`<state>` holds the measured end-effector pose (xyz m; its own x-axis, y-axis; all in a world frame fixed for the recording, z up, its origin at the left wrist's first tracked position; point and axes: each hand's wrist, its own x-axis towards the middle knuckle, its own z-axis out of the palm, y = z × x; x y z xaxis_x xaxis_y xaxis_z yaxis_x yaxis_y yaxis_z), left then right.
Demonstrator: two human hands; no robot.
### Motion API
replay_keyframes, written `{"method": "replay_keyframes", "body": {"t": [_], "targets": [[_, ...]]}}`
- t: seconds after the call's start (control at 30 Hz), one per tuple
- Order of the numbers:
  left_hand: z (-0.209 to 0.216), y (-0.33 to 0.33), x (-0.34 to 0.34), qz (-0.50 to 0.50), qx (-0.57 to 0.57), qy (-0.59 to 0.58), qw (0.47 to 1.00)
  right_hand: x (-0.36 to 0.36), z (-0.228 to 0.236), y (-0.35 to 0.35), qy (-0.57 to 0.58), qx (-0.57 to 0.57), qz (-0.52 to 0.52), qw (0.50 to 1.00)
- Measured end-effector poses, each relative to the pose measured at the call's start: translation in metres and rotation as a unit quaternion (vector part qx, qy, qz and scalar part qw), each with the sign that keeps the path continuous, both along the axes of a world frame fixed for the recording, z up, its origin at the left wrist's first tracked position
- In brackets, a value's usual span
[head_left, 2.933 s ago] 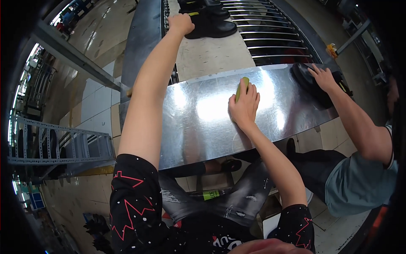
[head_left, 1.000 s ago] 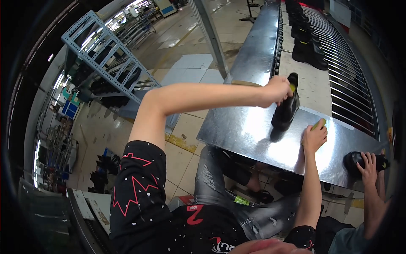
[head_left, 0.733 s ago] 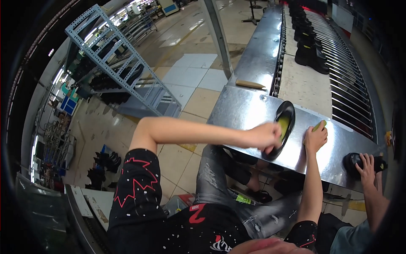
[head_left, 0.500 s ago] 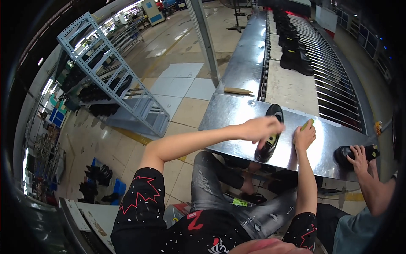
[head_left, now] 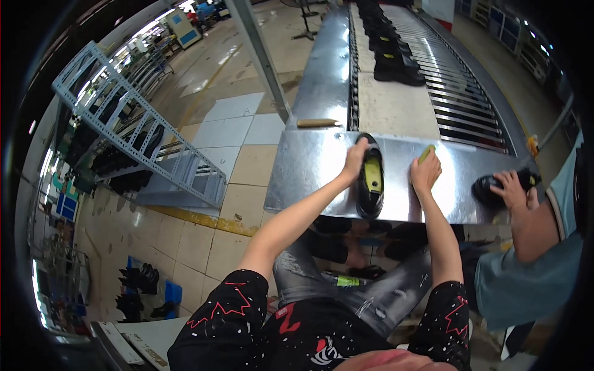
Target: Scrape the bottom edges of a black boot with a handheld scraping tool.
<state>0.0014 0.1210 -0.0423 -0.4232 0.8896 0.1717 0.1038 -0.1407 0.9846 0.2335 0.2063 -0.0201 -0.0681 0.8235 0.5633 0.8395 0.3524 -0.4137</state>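
Note:
A black shoe (head_left: 366, 201) with a yellow-green lining or insole showing in its opening lies lengthwise on the metal table (head_left: 309, 179). My left hand (head_left: 354, 162) grips the shoe's left rim near its far end, the fingertips partly hidden. To the right of the shoe, my right hand (head_left: 426, 173) rests at the tabletop, closed around a narrow, flat yellow-green piece (head_left: 427, 152). Its far end sticks out past my fingers; the rest is hidden, so its kind is unclear.
At the right, a co-worker's hand (head_left: 511, 188) holds another black shoe (head_left: 486, 189). Beyond the table, black boots (head_left: 396, 69) stand in line on a roller conveyor (head_left: 470, 108). A pointed wooden stick (head_left: 318, 123) lies at the far-left edge. A metal rack (head_left: 142, 133) holds shoes.
My left hand, blurred above the shoe before, now grips its rim, and more of the yellow-green inside shows. My right hand keeps its piece. The view has shifted; the co-worker leans closer.

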Motion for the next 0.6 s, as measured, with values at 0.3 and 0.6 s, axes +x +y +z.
{"method": "replay_keyframes", "body": {"t": [0.3,0.6], "targets": [[0.058,-0.045,0.038,0.056,0.196,0.353,0.913,0.057,-0.013,0.032,0.037,-0.006,-0.054,0.998],[0.055,-0.048,0.003,-0.194,-0.015,0.087,0.977,0.066,-0.009,0.020,0.265,-0.101,-0.024,0.959]]}}
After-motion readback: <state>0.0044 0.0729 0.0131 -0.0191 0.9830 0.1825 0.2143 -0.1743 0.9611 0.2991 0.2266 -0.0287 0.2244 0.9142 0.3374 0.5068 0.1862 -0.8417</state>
